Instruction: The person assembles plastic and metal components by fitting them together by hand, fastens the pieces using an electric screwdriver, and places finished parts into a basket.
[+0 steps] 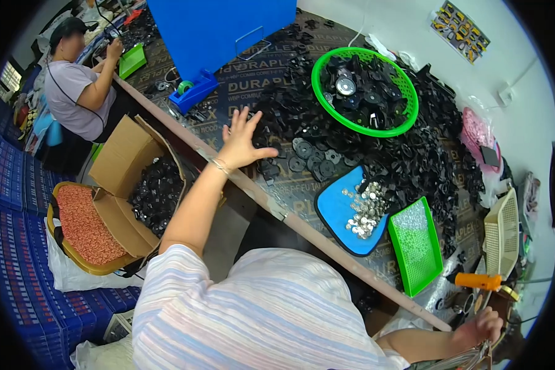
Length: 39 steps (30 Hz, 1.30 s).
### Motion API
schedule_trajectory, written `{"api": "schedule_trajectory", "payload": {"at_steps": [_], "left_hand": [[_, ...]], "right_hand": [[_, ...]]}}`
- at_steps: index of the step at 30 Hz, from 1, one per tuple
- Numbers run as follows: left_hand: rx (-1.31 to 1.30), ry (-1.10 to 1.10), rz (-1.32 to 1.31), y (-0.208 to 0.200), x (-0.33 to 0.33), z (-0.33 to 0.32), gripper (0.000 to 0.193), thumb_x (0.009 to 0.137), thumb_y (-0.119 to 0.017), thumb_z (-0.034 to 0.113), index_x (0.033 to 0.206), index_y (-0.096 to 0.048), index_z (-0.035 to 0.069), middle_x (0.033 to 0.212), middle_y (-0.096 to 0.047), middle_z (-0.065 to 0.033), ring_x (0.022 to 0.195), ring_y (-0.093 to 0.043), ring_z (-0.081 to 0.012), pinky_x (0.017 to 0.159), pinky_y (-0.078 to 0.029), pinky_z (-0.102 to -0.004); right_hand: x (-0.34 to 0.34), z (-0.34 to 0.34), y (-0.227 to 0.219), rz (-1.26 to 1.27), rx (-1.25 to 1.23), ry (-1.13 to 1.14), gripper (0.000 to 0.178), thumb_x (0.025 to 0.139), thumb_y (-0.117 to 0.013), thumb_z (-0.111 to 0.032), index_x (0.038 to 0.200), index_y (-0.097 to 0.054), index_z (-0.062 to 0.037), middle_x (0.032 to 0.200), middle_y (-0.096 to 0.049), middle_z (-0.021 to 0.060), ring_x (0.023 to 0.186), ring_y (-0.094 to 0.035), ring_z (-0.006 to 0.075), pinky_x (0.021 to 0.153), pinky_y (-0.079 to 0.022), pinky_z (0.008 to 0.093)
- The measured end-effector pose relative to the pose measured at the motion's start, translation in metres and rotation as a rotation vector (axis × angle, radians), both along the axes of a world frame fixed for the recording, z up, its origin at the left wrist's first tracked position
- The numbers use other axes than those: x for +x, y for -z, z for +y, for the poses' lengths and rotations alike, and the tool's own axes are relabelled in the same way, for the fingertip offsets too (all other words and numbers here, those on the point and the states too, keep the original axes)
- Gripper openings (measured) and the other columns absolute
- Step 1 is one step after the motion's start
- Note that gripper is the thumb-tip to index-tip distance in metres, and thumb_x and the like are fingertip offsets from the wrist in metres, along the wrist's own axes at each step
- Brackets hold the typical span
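My left hand [242, 143] is stretched over the near edge of the table, its fingers spread and nothing in it. Small black plastic parts [283, 111] lie in a loose heap just beyond its fingertips. Several round grey-black discs [314, 159] lie to its right. At the lower right, my right hand [476, 330] is curled closed beside a bundle of thin wires or straps [468, 357]. What its fingers hold, if anything, I cannot make out. An orange-handled tool [478, 282] is just above this hand.
A green basket [407, 89] holds black parts. A blue mat [336, 213] bears shiny metal discs [367, 213], next to a green tray [413, 280]. A blue tape dispenser [194, 92] stands farther left. A cardboard box [120, 160] of black pieces sits below the table. Another person [80, 92] works at far left.
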State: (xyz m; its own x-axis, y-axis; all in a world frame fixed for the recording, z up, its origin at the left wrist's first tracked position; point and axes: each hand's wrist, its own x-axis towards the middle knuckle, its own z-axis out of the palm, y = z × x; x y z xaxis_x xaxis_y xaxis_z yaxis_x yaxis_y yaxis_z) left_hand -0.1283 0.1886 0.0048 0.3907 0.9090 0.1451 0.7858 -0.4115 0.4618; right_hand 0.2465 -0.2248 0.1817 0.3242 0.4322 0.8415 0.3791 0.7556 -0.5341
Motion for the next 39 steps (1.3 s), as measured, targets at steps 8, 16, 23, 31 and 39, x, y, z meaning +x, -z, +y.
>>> {"api": "schedule_trajectory", "payload": {"at_steps": [8, 16, 23, 31, 39], "left_hand": [[-0.059, 0.183, 0.156, 0.012, -0.018, -0.003, 0.118, 0.044, -0.08, 0.052, 0.139, -0.02, 0.017, 0.143, -0.016, -0.0181, 0.133, -0.005, -0.0382, 0.102, -0.011, -0.0558], [-0.066, -0.154, 0.081, 0.026, 0.046, -0.05, 0.108, 0.059, -0.07, 0.056, 0.138, -0.015, 0.008, 0.141, -0.012, -0.0261, 0.132, -0.003, -0.0394, 0.101, -0.005, -0.0587], [-0.036, -0.176, -0.1, 0.015, 0.047, -0.053, 0.098, 0.063, -0.067, 0.055, 0.137, -0.02, 0.011, 0.143, 0.002, -0.025, 0.132, 0.007, -0.0401, 0.097, -0.003, -0.0636], [-0.078, -0.242, -0.097, 0.02, 0.011, 0.007, 0.086, 0.069, -0.057, 0.063, 0.135, -0.031, 0.016, 0.144, -0.011, -0.0193, 0.134, -0.003, -0.0351, 0.099, -0.005, -0.0617], [-0.07, -0.192, -0.046, 0.029, 0.023, -0.002, 0.072, 0.071, -0.058, 0.059, 0.126, -0.046, 0.014, 0.14, -0.023, -0.02, 0.133, -0.011, -0.0337, 0.099, -0.006, -0.0612]], "right_hand": [[-0.023, 0.041, -0.002, -0.021, -0.171, -0.047, 0.016, 0.079, -0.057, -0.018, 0.081, -0.047, -0.005, 0.08, -0.047, 0.0062, 0.07, -0.046, 0.0176, 0.068, -0.038, 0.0257], [-0.057, 0.089, 0.007, -0.049, -0.257, -0.121, 0.015, 0.077, -0.059, -0.016, 0.08, -0.05, -0.0051, 0.08, -0.049, 0.0062, 0.071, -0.048, 0.0179, 0.068, -0.039, 0.0261], [-0.081, 0.095, 0.004, -0.104, -0.426, -0.113, 0.014, 0.075, -0.061, -0.015, 0.08, -0.053, -0.0052, 0.08, -0.051, 0.0062, 0.072, -0.05, 0.0183, 0.067, -0.04, 0.0265], [-0.096, 0.101, 0.002, -0.161, -0.608, -0.108, 0.013, 0.072, -0.063, -0.013, 0.079, -0.056, -0.0052, 0.08, -0.054, 0.0063, 0.072, -0.052, 0.0186, 0.067, -0.041, 0.027], [-0.109, 0.117, 0.013, -0.193, -0.757, -0.147, 0.013, 0.07, -0.065, -0.012, 0.079, -0.058, -0.0053, 0.08, -0.056, 0.0063, 0.073, -0.054, 0.019, 0.067, -0.042, 0.0274]]}}
